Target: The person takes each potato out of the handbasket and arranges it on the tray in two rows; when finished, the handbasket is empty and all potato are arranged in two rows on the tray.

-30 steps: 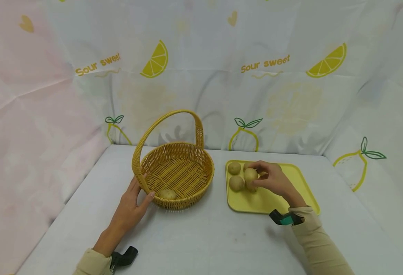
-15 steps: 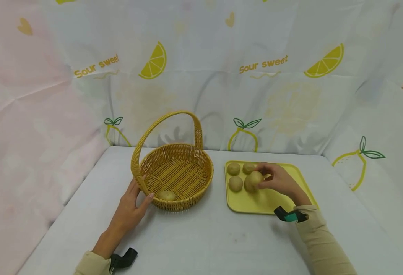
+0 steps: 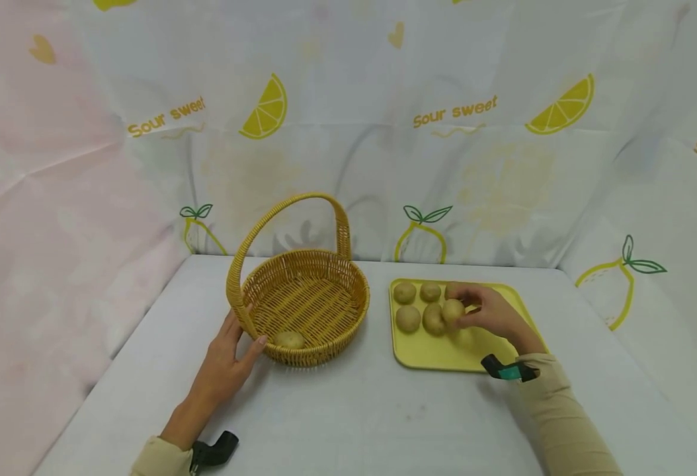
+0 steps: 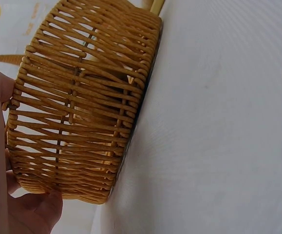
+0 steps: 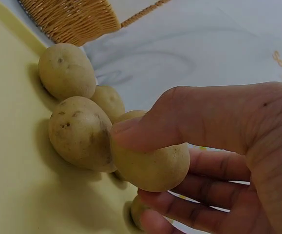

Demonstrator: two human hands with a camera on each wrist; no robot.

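Note:
My right hand (image 3: 494, 316) pinches a round, pale potato (image 5: 153, 168) between thumb and fingers, over the yellow tray (image 3: 434, 356). In the right wrist view this potato overlaps a larger, dark-spotted potato (image 5: 80, 134) on the tray. Several other potatoes are grouped at the tray's left side, partly hidden by the hand. My left hand (image 3: 225, 360) grips the left side of a woven basket (image 3: 362, 291) near the foot of its arched handle, thumb at the rim. One potato (image 3: 289, 340) lies inside, at the basket's near edge. Seen from the left wrist, the fingers curl around the woven wall (image 4: 77, 107).
A white-covered table (image 3: 348, 410) carries the basket on the left and the tray on the right, with a gap between them. Behind and beside it hangs a lemon-patterned cloth (image 3: 354, 152). The basket's tall handle (image 3: 289, 201) arches above its bowl.
My right hand has shifted to the right and slightly down with the potato, uncovering more of the potatoes on the tray. The left hand and basket stay in place.

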